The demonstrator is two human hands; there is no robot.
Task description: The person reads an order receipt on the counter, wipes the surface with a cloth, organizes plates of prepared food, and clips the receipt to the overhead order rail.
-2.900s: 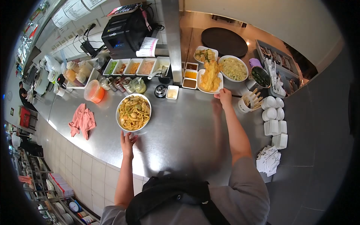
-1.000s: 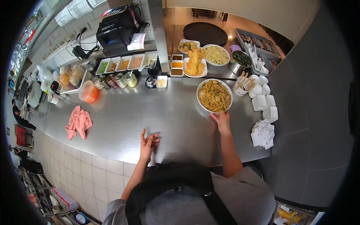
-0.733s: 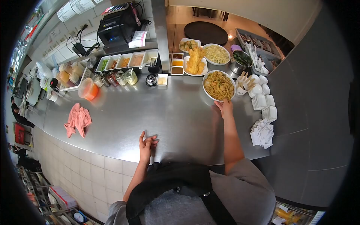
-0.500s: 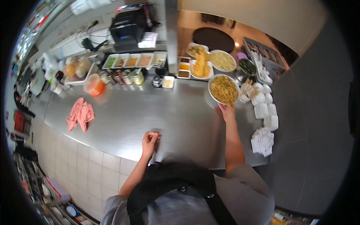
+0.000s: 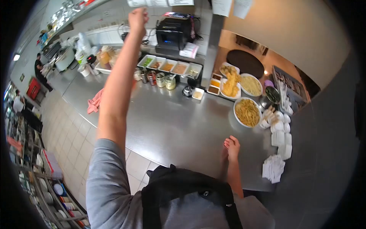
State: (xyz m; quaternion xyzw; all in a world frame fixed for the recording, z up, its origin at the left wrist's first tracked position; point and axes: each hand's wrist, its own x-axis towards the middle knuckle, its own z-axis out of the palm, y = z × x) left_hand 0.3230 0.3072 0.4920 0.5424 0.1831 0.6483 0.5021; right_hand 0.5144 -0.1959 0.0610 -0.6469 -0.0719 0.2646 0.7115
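My left hand point(image 5: 138, 19) is raised high at the wall, just below the paper slips point(image 5: 157, 3) along the top edge. Its fingers are curled together, and whatever they may pinch is hidden. Low over the steel counter point(image 5: 171, 133), my right hand point(image 5: 231, 148) is empty, its fingers loosely bent and apart. Beyond it stands a white bowl of noodles point(image 5: 248, 112), which nothing touches now. Behind that bowl sit a plate of fried food point(image 5: 231, 87) and another pale-filled bowl point(image 5: 251, 84).
Seasoning jars point(image 5: 160, 80) and a topping tray point(image 5: 167, 66) line the counter's back, below a black printer point(image 5: 172, 34). A pink cloth point(image 5: 94, 103) lies partly behind my left arm. White dishes point(image 5: 281, 143) and napkins point(image 5: 273, 168) are at right. Other people point(image 5: 40, 68) stand far left.
My right hand has let go of the noodle bowl and drawn back toward me. My left hand has risen from above the counter to the wall slips. The view has swung left.
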